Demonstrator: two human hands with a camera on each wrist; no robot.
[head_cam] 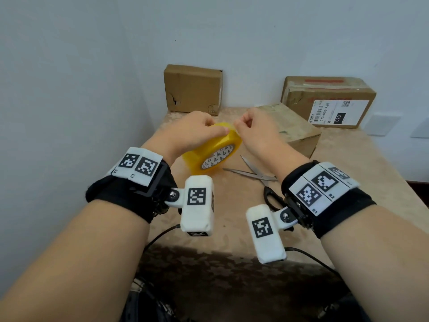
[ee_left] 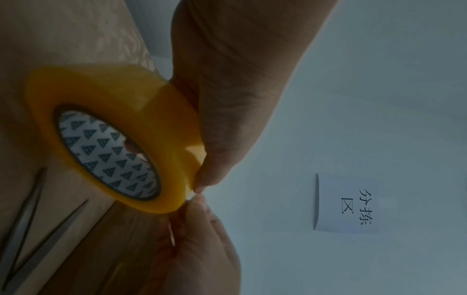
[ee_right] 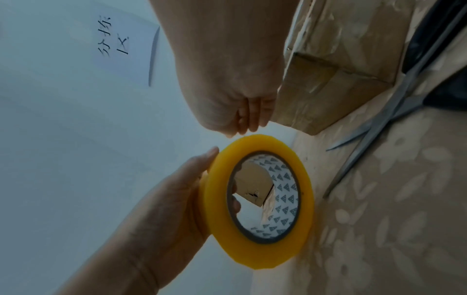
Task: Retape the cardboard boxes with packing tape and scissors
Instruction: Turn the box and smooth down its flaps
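Head: L hand (head_cam: 192,133) grips glossy yellow tape roll (head_cam: 212,149)

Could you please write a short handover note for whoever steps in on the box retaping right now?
Left hand: holds the yellow packing tape roll off the table, fingers round its rim.
Right hand: pinches at the roll's edge, apparently picking at the tape's free end; no strip looks pulled out yet.
Scissors: open, lying on the patterned tablecloth under the right wrist.
Boxes: nearest cardboard box just behind the right hand; plain box and labelled box by the wall.
Done: roll picked up.
Left: free the end, pull a strip, tape each box, cut.
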